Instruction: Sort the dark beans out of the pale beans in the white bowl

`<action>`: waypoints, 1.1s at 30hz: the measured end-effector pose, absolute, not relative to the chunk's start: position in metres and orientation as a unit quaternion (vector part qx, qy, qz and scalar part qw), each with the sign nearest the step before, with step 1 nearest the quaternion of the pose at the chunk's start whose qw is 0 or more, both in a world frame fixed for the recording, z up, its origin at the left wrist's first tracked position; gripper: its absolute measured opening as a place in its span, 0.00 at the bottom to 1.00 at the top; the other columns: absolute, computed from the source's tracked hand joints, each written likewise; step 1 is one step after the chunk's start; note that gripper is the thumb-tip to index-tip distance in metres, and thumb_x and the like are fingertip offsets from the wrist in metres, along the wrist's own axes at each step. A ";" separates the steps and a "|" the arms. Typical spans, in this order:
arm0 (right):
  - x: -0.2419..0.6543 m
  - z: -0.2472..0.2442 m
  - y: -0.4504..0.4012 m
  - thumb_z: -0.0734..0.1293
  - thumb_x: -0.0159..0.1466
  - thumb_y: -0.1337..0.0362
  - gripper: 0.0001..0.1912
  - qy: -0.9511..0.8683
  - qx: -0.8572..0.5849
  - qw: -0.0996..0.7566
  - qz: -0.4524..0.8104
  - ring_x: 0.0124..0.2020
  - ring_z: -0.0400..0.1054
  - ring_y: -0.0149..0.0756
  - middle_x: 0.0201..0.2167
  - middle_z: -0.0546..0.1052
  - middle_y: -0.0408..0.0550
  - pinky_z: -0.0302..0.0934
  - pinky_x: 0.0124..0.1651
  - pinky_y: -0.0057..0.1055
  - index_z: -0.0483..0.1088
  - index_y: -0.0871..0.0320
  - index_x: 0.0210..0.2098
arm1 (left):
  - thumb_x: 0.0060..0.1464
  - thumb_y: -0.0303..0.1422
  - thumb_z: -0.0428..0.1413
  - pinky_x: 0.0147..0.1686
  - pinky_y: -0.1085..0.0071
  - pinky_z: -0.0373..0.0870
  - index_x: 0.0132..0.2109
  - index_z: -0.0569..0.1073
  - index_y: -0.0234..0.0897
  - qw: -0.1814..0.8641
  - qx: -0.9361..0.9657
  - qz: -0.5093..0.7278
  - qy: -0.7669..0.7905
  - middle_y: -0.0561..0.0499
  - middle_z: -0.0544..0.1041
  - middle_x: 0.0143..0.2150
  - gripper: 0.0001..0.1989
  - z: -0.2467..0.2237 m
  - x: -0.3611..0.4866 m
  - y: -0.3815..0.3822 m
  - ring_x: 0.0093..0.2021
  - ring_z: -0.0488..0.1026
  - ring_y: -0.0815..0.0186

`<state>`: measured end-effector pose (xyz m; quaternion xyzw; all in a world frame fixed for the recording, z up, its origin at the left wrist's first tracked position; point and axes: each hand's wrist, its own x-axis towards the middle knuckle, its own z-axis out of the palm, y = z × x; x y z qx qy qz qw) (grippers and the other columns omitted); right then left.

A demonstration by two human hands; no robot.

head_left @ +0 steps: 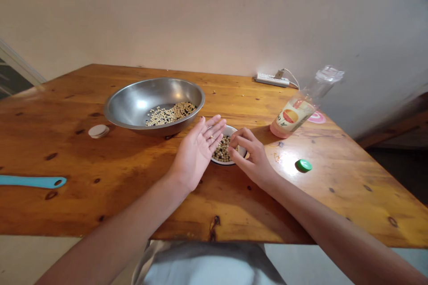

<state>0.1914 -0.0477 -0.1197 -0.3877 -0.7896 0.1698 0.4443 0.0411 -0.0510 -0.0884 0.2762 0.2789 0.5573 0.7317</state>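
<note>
My left hand (pixel 197 151) is palm up with its fingers stretched out, beside a small white bowl (pixel 230 130). A single pale bean (pixel 211 136) lies on its fingers. Over the bowl's right side, my right hand (pixel 250 153) is closed in a pinch; whatever sits between thumb and fingertips is too small to make out. Pale and dark beans (pixel 222 151) lie in the small bowl, partly hidden by both hands. Behind my left hand stands a wide steel basin (pixel 130 102), with more pale and black beans (pixel 170 115) gathered on its right side.
A clear plastic bottle (pixel 294 116) with a fruit label leans at the right, near a green cap (pixel 303 165). A power strip (pixel 272 80) lies by the wall. On the left are a round pale lid (pixel 98 131) and a blue handle (pixel 33 181) on the wooden table (pixel 133 205).
</note>
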 end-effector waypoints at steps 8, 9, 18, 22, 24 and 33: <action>0.190 -0.118 -0.048 0.61 0.58 0.70 0.07 -0.787 -0.397 0.440 0.170 0.35 0.61 0.37 0.30 0.64 0.46 0.59 0.41 0.37 0.61 0.56 0.25 | 0.61 0.38 0.45 0.62 0.68 0.56 0.57 0.67 0.32 0.732 0.277 0.556 0.281 0.45 0.70 0.58 0.22 -0.088 0.042 -0.051 0.61 0.62 0.63; 0.190 -0.118 -0.048 0.61 0.58 0.70 0.06 -0.787 -0.397 0.441 0.168 0.35 0.61 0.37 0.30 0.65 0.46 0.59 0.41 0.37 0.61 0.56 0.25 | 0.61 0.38 0.46 0.62 0.68 0.56 0.58 0.66 0.33 0.731 0.277 0.557 0.281 0.45 0.69 0.59 0.22 -0.088 0.042 -0.051 0.61 0.62 0.64; 0.190 -0.119 -0.048 0.61 0.58 0.70 0.06 -0.789 -0.394 0.441 0.164 0.35 0.61 0.37 0.30 0.65 0.46 0.59 0.40 0.37 0.61 0.56 0.25 | 0.61 0.37 0.46 0.61 0.70 0.58 0.59 0.63 0.31 0.729 0.277 0.563 0.273 0.44 0.68 0.60 0.22 -0.089 0.042 -0.052 0.61 0.62 0.65; 0.190 -0.120 -0.048 0.61 0.58 0.70 0.06 -0.791 -0.392 0.440 0.163 0.35 0.61 0.37 0.30 0.65 0.47 0.59 0.40 0.37 0.62 0.56 0.25 | 0.61 0.37 0.46 0.61 0.69 0.57 0.59 0.65 0.33 0.727 0.284 0.559 0.278 0.45 0.69 0.59 0.22 -0.089 0.042 -0.052 0.62 0.61 0.64; 0.190 -0.120 -0.048 0.61 0.58 0.70 0.06 -0.792 -0.393 0.438 0.162 0.35 0.61 0.37 0.30 0.65 0.47 0.59 0.40 0.37 0.62 0.56 0.25 | 0.61 0.37 0.46 0.61 0.69 0.57 0.58 0.65 0.34 0.726 0.289 0.558 0.279 0.46 0.69 0.59 0.21 -0.089 0.042 -0.052 0.62 0.61 0.64; 0.189 -0.120 -0.048 0.61 0.58 0.70 0.06 -0.789 -0.388 0.446 0.168 0.34 0.61 0.37 0.30 0.65 0.47 0.59 0.40 0.37 0.62 0.56 0.25 | 0.61 0.36 0.47 0.60 0.70 0.58 0.54 0.69 0.32 0.725 0.297 0.560 0.270 0.45 0.69 0.59 0.18 -0.091 0.043 -0.052 0.62 0.61 0.65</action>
